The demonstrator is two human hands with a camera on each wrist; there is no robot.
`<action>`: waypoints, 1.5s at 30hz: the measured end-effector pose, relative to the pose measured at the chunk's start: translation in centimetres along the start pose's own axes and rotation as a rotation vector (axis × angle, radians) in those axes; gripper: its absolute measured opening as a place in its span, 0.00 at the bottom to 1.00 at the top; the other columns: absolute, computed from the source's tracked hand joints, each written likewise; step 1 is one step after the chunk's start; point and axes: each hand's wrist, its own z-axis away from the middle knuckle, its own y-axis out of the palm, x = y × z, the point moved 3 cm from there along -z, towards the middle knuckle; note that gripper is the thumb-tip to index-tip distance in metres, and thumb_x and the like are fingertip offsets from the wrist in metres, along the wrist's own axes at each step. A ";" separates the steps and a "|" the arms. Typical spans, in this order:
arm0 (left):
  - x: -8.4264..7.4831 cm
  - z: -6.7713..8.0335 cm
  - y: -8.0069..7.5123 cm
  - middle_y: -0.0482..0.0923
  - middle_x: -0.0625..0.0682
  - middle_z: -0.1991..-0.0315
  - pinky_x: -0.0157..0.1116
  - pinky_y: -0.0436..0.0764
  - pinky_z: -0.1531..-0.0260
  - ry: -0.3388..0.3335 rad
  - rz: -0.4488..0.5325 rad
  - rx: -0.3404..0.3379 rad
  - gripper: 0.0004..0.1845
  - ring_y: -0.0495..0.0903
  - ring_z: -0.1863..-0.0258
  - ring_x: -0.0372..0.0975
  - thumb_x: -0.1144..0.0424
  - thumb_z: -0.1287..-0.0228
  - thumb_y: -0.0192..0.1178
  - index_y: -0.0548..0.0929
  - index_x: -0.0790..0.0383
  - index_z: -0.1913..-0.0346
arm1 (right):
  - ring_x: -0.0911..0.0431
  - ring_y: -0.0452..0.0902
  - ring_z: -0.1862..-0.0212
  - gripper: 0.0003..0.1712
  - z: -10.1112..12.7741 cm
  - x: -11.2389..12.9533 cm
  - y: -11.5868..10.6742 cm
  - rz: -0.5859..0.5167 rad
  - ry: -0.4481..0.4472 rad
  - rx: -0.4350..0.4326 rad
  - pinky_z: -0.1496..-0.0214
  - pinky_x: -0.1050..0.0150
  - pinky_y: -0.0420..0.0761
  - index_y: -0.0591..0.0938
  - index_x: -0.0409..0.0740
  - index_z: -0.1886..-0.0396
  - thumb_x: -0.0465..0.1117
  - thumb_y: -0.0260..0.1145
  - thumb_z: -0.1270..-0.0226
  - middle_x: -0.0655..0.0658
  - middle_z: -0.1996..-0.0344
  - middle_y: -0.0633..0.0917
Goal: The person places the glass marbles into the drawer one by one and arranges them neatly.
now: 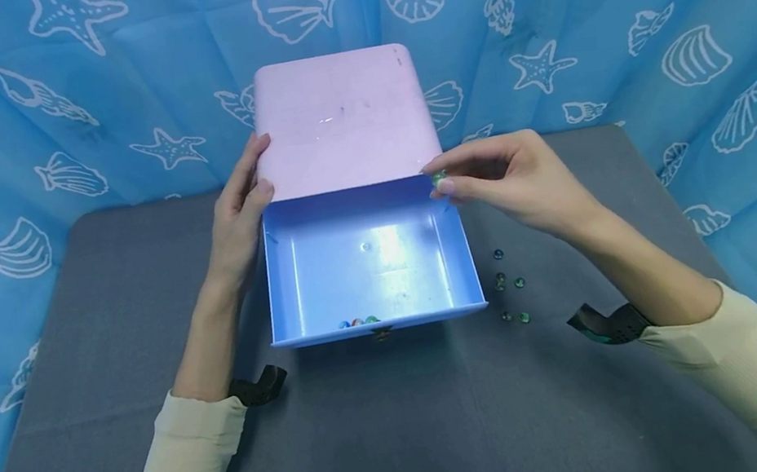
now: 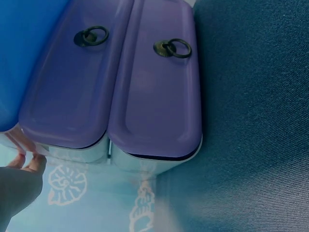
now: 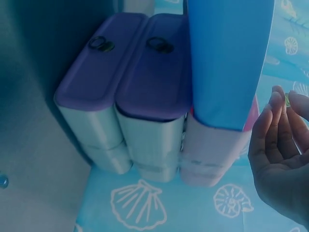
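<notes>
A small drawer cabinet with a pink top [image 1: 345,121] has its blue top drawer [image 1: 399,270] pulled out. Blue, reddish and green marbles [image 1: 357,322] lie along the drawer's front wall. My left hand [image 1: 234,213] rests against the cabinet's left side, fingertips and thumb at the edge of the top. Between thumb and fingertips, my right hand [image 1: 525,176] pinches a green marble [image 1: 439,177] over the drawer's back right corner. The right wrist view shows this hand [image 3: 282,145] beside the blue drawer. Several more marbles [image 1: 520,282] sit on the table to the right of the drawer.
Below the open drawer are two closed purple drawers [image 2: 159,96] with ring pulls [image 2: 179,48]. A grey cloth [image 1: 395,431] covers the table. Behind and at the sides hangs a blue curtain [image 1: 343,10] with white shell prints; the cabinet stands close to it.
</notes>
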 end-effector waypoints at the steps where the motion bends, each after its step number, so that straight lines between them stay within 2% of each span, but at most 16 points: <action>1: 0.0 0.0 0.0 0.52 0.51 0.22 0.43 0.49 0.25 0.001 0.000 -0.003 0.30 0.49 0.22 0.41 0.61 0.29 0.51 0.65 0.60 0.25 | 0.46 0.86 0.60 0.12 -0.2 0.1 0.2 -0.018 -0.003 0.005 0.58 0.64 0.84 0.85 0.30 0.51 0.29 0.66 0.33 0.40 0.62 0.89; 8: 0.1 -0.1 -0.1 0.53 0.51 0.22 0.42 0.51 0.25 0.001 0.006 -0.005 0.30 0.50 0.23 0.40 0.60 0.28 0.51 0.65 0.61 0.25 | 0.46 0.84 0.67 0.12 -1.2 0.4 1.6 -0.078 -0.019 0.048 0.62 0.62 0.84 0.86 0.31 0.52 0.28 0.66 0.34 0.36 0.66 0.88; 16: -0.1 -0.3 -0.2 0.55 0.51 0.22 0.42 0.53 0.26 0.000 -0.007 -0.021 0.29 0.52 0.23 0.40 0.62 0.28 0.51 0.66 0.61 0.26 | 0.42 0.86 0.65 0.13 -2.2 0.7 3.2 -0.081 -0.004 0.106 0.61 0.58 0.86 0.85 0.30 0.50 0.29 0.66 0.33 0.39 0.64 0.89; 22: -0.2 -0.1 -0.2 0.55 0.51 0.22 0.42 0.53 0.26 -0.002 -0.019 -0.024 0.29 0.52 0.23 0.40 0.63 0.28 0.51 0.66 0.61 0.26 | 0.44 0.87 0.62 0.14 -2.9 1.0 4.7 -0.065 0.049 0.142 0.58 0.57 0.86 0.85 0.32 0.49 0.32 0.67 0.33 0.40 0.62 0.89; 30: 0.0 0.0 -0.1 0.55 0.50 0.22 0.43 0.53 0.26 -0.006 -0.028 -0.025 0.29 0.52 0.23 0.40 0.60 0.28 0.51 0.66 0.60 0.26 | 0.52 0.88 0.60 0.13 -3.4 0.8 6.7 -0.029 0.110 0.174 0.56 0.60 0.85 0.86 0.33 0.50 0.32 0.66 0.32 0.41 0.61 0.89; 36: 0.0 -0.1 0.0 0.56 0.52 0.23 0.42 0.54 0.26 -0.011 -0.015 -0.027 0.30 0.53 0.23 0.40 0.56 0.28 0.53 0.66 0.59 0.26 | 0.56 0.88 0.64 0.12 -3.7 0.6 7.7 0.067 0.200 0.169 0.58 0.63 0.85 0.88 0.39 0.52 0.36 0.69 0.34 0.46 0.63 0.90; 45: 0.1 -0.1 -0.1 0.56 0.51 0.23 0.44 0.54 0.26 -0.001 -0.037 -0.027 0.29 0.53 0.23 0.41 0.60 0.28 0.50 0.65 0.61 0.26 | 0.59 0.87 0.67 0.13 -4.2 0.2 8.8 0.181 0.290 0.201 0.61 0.61 0.85 0.89 0.45 0.52 0.41 0.70 0.34 0.51 0.68 0.90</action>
